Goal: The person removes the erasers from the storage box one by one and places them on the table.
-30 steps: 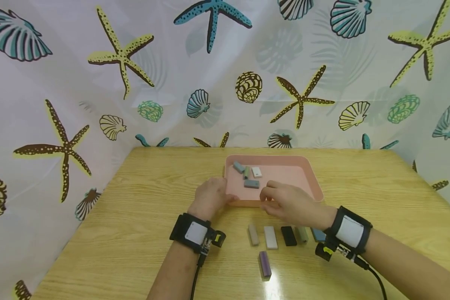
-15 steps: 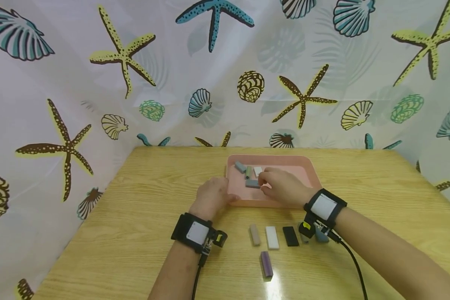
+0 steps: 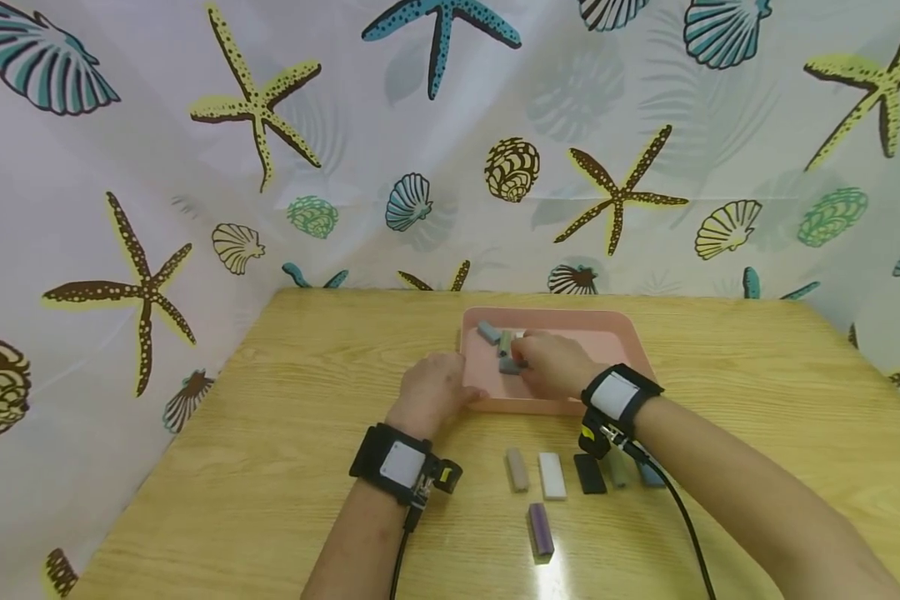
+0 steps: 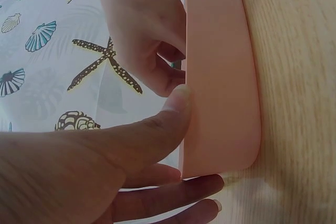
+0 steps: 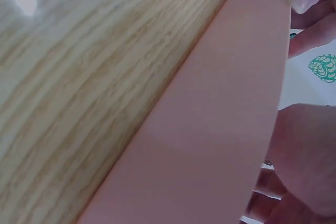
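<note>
Right hand deeper inside tray rim

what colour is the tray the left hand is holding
The tray is pink, seen best in the head view.

A screened-off tabletop setup, home or lab unclear: a white sheet printed with starfish and shells lines ten to two o'clock around a yellowish wood-grained table.

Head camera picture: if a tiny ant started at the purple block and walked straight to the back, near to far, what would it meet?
Purple block → white block → pink tray → shell-and-starfish cloth.
</note>
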Available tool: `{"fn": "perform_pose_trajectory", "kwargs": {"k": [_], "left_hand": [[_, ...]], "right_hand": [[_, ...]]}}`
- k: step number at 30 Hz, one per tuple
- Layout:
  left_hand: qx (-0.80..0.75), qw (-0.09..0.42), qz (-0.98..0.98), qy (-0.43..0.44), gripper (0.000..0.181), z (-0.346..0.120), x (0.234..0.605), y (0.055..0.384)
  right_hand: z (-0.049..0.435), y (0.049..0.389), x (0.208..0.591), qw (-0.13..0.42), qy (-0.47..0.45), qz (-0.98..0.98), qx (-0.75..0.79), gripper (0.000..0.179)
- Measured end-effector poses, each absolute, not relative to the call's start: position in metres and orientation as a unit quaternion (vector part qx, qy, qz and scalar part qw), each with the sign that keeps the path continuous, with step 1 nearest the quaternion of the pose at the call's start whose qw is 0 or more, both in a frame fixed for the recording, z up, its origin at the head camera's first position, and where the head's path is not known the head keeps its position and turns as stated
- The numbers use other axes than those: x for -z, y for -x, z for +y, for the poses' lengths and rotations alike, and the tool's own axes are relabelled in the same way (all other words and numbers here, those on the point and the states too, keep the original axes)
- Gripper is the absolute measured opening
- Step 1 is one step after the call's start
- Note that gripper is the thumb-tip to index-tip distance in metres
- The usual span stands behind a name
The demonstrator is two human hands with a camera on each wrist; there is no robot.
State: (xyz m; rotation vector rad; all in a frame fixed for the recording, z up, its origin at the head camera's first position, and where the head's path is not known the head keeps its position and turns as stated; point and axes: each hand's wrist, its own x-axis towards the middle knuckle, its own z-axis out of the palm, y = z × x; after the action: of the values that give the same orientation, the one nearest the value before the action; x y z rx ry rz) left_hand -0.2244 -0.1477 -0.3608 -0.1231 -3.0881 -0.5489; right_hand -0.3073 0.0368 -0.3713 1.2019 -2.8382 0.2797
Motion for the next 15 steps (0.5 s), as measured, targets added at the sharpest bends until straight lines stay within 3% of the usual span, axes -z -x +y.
{"fn": "perform_pose_trajectory", "kwargs": {"k": [7, 15], "left_hand": [[0.177, 0.005, -0.983, 0.041, 0.034, -0.1470, 0.3609, 0.2247], [0.172, 0.006, -0.984, 0.040, 0.035, -0.1469, 0.3628, 0.2258]], "right_hand": [[0.0337, 0.3113, 0.3765, 0.032, -0.379, -0.922, -0.079, 0.017], [0.0389, 0.3072, 0.3787, 0.024, -0.406, -0.910, -0.078, 0.037]]}}
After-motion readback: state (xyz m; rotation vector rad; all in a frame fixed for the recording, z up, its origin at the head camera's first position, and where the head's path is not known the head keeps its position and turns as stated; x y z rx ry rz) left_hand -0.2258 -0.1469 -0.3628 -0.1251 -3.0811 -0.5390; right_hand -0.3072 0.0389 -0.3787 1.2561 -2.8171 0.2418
